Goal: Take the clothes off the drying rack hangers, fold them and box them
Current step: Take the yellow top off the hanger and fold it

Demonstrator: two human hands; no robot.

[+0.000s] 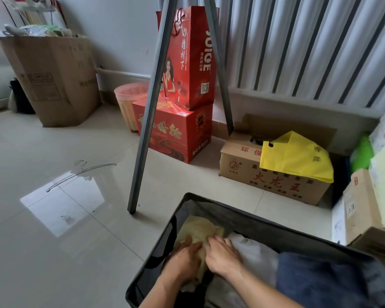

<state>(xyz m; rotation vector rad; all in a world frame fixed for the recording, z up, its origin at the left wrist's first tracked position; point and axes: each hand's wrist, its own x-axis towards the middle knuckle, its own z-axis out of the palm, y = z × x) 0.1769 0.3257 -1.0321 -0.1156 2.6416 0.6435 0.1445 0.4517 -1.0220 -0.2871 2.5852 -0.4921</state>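
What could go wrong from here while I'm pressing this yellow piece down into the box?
1. Both hands, left hand and right hand, push on the yellow garment; pressing may undo its fold or rumple the white garment beside it.
2. The wire hanger lies loose on the glossy floor; you might step on it.
3. The rack leg stands near the fabric box; a bump could shift it.

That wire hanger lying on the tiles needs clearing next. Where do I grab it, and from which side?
Take the wire hanger at its neck, just below the hook, coming straight down from above. It lies flat on the floor, so the thin arms probably give little purchase; the neck is the thickest, central part.
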